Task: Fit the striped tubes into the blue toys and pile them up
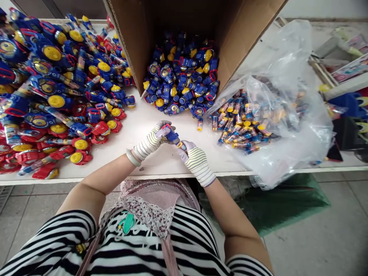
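Both my hands wear striped knit gloves and meet over the white table (161, 161) near its front edge. My left hand (151, 141) is closed round a small blue toy piece (170, 134) with red trim. My right hand (197, 163) pinches a small tube (181, 146) with a yellow end that sits against the blue piece. A bracelet is on my left wrist.
A big heap of blue, red and yellow toys (51, 88) covers the table's left. A tipped cardboard box (238, 34) spills blue pieces (181, 84) at the centre back. A clear plastic bag (287, 126) of small tubes (244, 122) lies at right. Clutter sits far right.
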`<state>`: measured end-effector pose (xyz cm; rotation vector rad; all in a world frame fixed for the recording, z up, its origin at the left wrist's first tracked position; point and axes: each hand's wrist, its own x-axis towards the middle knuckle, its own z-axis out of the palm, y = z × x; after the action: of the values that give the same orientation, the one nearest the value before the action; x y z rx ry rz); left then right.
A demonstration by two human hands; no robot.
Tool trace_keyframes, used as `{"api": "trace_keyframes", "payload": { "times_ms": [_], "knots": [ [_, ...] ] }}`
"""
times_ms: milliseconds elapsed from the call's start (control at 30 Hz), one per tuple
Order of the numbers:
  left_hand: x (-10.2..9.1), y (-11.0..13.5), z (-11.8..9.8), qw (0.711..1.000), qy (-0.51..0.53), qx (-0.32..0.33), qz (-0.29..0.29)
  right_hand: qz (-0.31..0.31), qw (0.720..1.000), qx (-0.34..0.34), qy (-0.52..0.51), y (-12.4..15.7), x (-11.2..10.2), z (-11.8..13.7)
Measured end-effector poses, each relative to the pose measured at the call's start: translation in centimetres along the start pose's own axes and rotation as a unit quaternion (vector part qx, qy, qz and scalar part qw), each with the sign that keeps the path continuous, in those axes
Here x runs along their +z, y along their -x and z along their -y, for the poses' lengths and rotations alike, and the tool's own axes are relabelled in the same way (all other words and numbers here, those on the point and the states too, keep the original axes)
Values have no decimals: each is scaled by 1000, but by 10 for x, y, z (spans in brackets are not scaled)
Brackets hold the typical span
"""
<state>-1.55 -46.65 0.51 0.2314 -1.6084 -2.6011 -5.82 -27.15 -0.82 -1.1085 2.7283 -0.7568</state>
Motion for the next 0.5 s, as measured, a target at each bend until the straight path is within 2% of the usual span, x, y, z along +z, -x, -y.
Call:
{"api": "trace_keyframes", "payload": {
  "times_ms": [167,233,267,300,333,400,433,467,500],
  "knots": [
    [6,8,-1,991,-87,93,-29,11,997,64,41,-2,-12,15],
    [7,13,-2,988,-115,98,-15,2,996,82,-26,0,-12,15],
    [7,15,-3,987,-128,98,-2,5,991,88,-96,1,-10,15],
    [6,16,-4,984,-142,102,13,24,977,95,-188,2,-8,14],
    [4,17,-5,981,-157,113,25,61,949,103,-292,3,-5,13],
    [-1,16,-8,971,-192,138,46,156,858,125,-473,4,2,11],
    [-4,14,-10,967,-208,139,52,184,821,135,-523,3,5,11],
    [-6,13,-11,965,-220,132,51,185,810,142,-537,2,6,11],
    [-8,11,-12,967,-224,118,40,160,828,145,-517,0,6,11]
  ]
}}
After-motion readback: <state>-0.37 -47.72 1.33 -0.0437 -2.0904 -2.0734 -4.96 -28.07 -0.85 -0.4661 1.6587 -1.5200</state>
